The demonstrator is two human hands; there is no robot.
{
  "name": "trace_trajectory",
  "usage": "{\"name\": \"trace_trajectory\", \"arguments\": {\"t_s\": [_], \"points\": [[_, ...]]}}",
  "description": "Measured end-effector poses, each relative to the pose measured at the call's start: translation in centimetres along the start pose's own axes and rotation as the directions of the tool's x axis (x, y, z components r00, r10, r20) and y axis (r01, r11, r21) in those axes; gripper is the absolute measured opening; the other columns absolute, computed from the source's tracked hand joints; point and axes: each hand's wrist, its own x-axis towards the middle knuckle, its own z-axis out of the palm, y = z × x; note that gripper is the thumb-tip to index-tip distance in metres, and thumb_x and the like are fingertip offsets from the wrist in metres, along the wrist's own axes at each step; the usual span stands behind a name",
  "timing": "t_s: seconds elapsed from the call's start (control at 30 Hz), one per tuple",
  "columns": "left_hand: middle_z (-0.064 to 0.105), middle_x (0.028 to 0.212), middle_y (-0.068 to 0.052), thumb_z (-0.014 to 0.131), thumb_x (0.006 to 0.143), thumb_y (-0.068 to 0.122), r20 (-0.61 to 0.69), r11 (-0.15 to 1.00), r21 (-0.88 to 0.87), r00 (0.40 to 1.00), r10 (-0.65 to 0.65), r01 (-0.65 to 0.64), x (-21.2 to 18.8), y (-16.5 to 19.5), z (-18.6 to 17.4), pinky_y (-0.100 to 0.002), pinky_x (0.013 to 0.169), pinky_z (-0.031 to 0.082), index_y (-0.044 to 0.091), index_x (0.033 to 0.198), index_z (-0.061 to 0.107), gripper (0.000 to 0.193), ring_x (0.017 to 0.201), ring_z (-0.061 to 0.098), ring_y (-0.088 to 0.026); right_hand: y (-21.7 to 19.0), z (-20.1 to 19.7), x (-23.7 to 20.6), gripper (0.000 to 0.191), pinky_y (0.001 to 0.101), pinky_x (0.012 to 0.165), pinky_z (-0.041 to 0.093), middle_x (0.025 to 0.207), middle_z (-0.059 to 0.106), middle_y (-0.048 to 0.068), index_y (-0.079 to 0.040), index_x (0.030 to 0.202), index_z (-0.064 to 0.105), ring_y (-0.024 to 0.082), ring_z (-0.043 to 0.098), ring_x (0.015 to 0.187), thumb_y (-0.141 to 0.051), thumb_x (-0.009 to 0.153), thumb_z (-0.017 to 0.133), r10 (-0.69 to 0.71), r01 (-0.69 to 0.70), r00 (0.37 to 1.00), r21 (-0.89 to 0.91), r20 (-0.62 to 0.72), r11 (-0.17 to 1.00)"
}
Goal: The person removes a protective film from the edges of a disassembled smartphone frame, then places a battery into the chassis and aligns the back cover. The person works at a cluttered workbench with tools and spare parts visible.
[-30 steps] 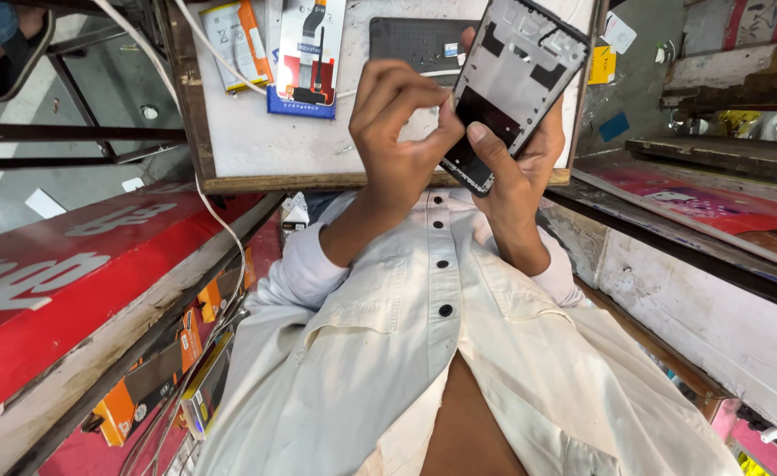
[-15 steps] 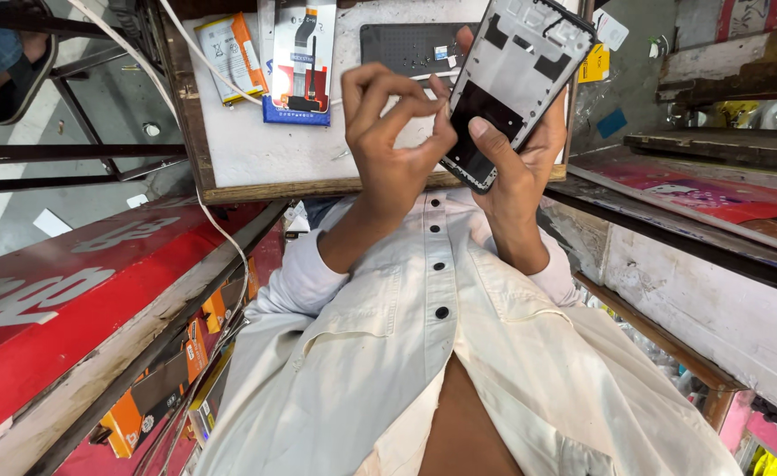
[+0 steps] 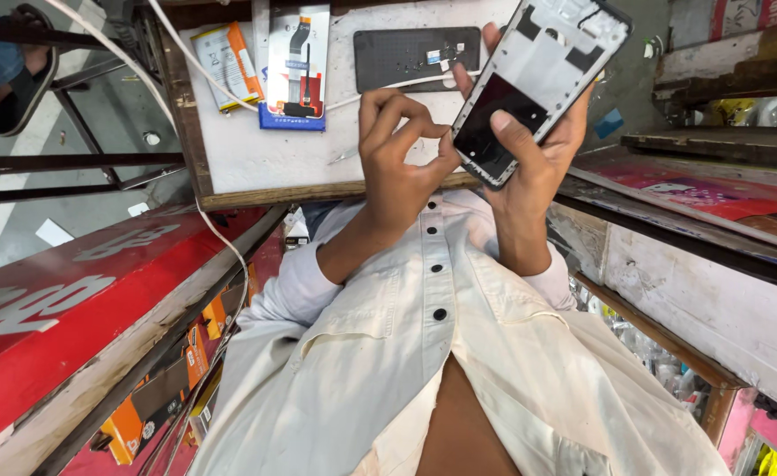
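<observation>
- At the upper left edge of the frame, another person's foot in a sandal (image 3: pixel 14 66) rests among the dark metal bars of a stool (image 3: pixel 80 163).
- A red board (image 3: pixel 62 308) slants across the lower left, with orange boxes (image 3: pixel 155 397) tucked under its lower edge.
- A white cable (image 3: pixel 155 97) runs from the top left down over the corner of the small table (image 3: pixel 256 163) and on past the red board.
- On the table top, at upper centre-left, lie a flat battery with an orange end (image 3: pixel 224 63) and, just beside it, a blue and white packet (image 3: pixel 296 66) with a black part in it.
- Further right on the table lies a dark flat panel (image 3: pixel 415 55), with a second white wire crossing its lower edge.
- The left hand (image 3: pixel 402 167), centre frame, is curled narrow, thumb and forefinger pinched together at the lower left edge of the phone frame; whether something tiny sits in the pinch cannot be told.
- The phone frame (image 3: pixel 538 84), opened and white inside with a dark lower part, stands tilted at the upper centre-right, above the table edge and hiding part of it.
- The right hand (image 3: pixel 538 163) grips the phone frame from behind, thumb pressed on its dark part.
- A cream buttoned shirt (image 3: pixel 424 353) fills the lower centre.
- At the right, a wooden ledge (image 3: pixel 688 256) runs diagonally, with cluttered shelves (image 3: pixel 723 115) above.
</observation>
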Motion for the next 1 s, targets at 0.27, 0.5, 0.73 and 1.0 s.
{"name": "trace_trajectory", "arguments": {"t_s": [0.27,0.5,0.73,1.0], "points": [[0.059,0.095,-0.009,0.081,0.074,0.0,-0.065,0.998,-0.03,0.997,0.044,-0.046,2.3,-2.0,0.8,-0.039,0.08,0.049,0.001,0.085,0.064,0.02,0.097,0.056,-0.029,0.6,-1.0,-2.4,0.066,0.0535,0.119,0.047,0.144,0.053,0.028,0.004,0.156,0.037,0.039,0.055,0.133,0.011,0.097,0.066,0.051,-0.043,0.998,-0.202,0.034,0.978],[0.066,0.099,-0.004,0.077,0.086,0.003,0.289,0.894,0.147,0.846,-0.448,0.423,-3.0,-5.7,-2.5,-0.034,0.079,0.056,0.002,0.092,0.068,0.011,0.087,0.067,-0.017,-0.5,-2.2,0.2,0.074,0.0565,0.102,0.064,0.141,0.056,0.028,-0.004,0.153,0.027,0.041,0.064,0.126,0.008,0.093,0.068,-0.203,0.184,0.974,-0.174,-0.101,0.967],[0.061,0.106,-0.01,0.08,0.083,0.004,0.342,0.928,0.371,0.923,-0.175,0.039,-4.5,-8.8,-4.4,-0.04,0.08,0.052,0.0,0.102,0.073,0.021,0.093,0.059,-0.026,-0.1,-2.4,0.4,0.065,0.0532,0.085,0.069,0.127,0.061,0.027,-0.006,0.153,0.026,0.04,0.072,0.107,-0.004,0.101,0.065,-0.082,0.082,0.997,-0.09,0.003,0.993],[0.067,0.091,-0.01,0.076,0.092,-0.001,0.319,0.929,-0.007,0.881,-0.35,0.371,-2.5,-6.6,-4.5,-0.032,0.066,0.05,-0.001,0.103,0.074,0.011,0.074,0.063,-0.021,-1.5,-1.7,-0.3,0.08,0.0487,0.077,0.058,0.143,0.053,0.02,0.001,0.158,0.023,0.033,0.062,0.102,-0.05,0.102,0.05,0.258,-0.259,0.966,0.225,0.034,0.939]]}}
